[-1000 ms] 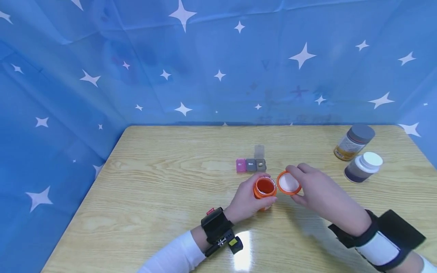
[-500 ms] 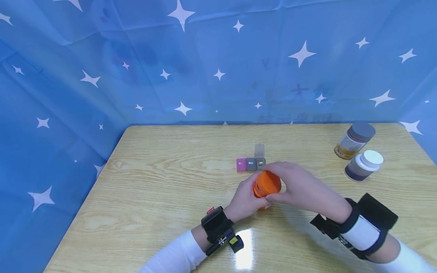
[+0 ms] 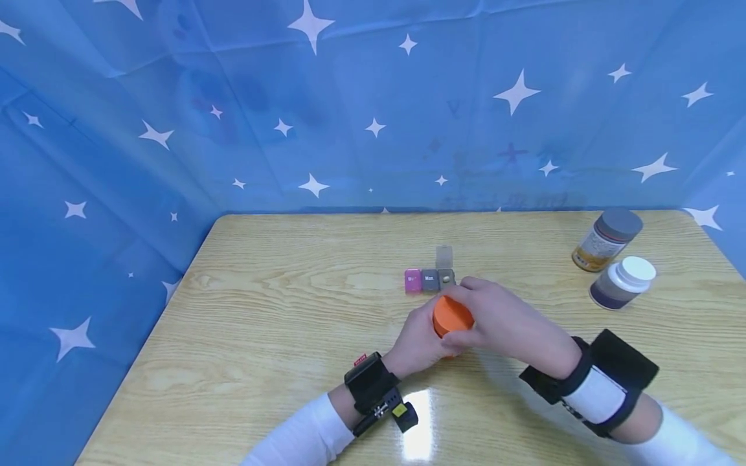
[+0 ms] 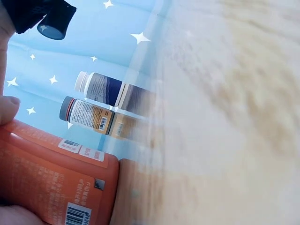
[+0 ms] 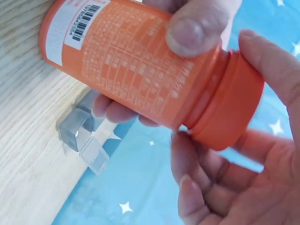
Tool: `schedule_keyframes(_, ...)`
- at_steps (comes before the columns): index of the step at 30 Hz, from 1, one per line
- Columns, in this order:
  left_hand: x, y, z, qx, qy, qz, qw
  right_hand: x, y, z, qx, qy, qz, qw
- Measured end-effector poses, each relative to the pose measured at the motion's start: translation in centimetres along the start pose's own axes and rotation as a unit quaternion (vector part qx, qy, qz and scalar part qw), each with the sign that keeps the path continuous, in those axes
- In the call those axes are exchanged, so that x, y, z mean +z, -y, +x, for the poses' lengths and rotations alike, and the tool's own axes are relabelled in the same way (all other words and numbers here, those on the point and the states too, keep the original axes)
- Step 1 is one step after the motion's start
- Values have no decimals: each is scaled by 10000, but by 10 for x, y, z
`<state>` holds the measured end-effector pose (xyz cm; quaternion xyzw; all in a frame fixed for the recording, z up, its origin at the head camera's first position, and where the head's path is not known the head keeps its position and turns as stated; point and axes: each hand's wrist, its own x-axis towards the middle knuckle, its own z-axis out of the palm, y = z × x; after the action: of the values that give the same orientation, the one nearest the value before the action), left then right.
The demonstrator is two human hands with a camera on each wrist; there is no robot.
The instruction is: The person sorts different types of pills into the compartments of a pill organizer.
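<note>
We see the left hand (image 3: 416,341) wrapped around the body of an orange bottle (image 5: 129,63), which stands upright with its base on the counter (image 3: 262,291). The right hand (image 3: 495,320) grips the orange lid (image 5: 229,101) at the bottle's mouth, thumb and fingers around its rim.

We note a smooth, cylindrical plastic body with rounded shoulders, fine pale print and a white barcode label. The lid is a plain short cylinder. Just beyond the hands lies a small plastic pill case (image 3: 429,280), with pink, grey and brownish compartments in a row; the brownish one has its translucent flap raised and contains a pale pill. Toward the right rear we find a white-capped bottle (image 3: 622,283) and a grey-capped bottle (image 3: 606,241). The counter shows glossy wood grain.

In the head view, the hands cover most of the orange bottle. The left wrist view cuts off its upper end. We cannot tell whether the lid is fully seated, and the finest print is illegible.
</note>
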<state>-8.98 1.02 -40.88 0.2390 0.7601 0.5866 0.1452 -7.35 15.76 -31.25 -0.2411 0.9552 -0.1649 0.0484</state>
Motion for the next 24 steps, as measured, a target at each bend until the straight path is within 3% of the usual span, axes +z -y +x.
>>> schedule_keyframes(5,0,2,1,162,44,-56,9998,11,8,2,422,-656,-525,9956)
schedule_keyframes(8,0,1,0,284,38,59,9996,13,7,1,570,-842,-677,9925)
schedule_keyframes(10,0,1,0,293,15,81,9995,11,-3,0,491,-746,-229,9957)
schedule_keyframes(12,0,1,0,296,-5,64,9995,10,-20,0,66,-480,925,9945)
schedule_keyframes(13,1,1,0,272,-22,43,9996,11,-29,2,-227,-232,1728,9844)
schedule_keyframes(14,1,2,0,247,-41,23,9997,12,-39,3,-522,98,2553,9654)
schedule_keyframes(16,1,3,0,209,-53,0,9998,17,-56,8,-1141,900,3951,9071)
schedule_keyframes(18,1,3,0,182,-24,25,9998,24,-69,12,-1562,1592,4819,8474)
schedule_keyframes(19,1,3,0,149,0,18,9999,26,-73,14,-1682,1798,5015,8294)
schedule_keyframes(21,1,2,0,77,70,40,9999,32,-77,15,-1771,1950,5138,8165)
schedule_keyframes(22,1,2,0,51,94,60,9999,33,-77,15,-1689,1890,5150,8189)
schedule_keyframes(24,0,1,0,-6,96,134,9999,36,-73,12,-1395,1546,4956,8432)
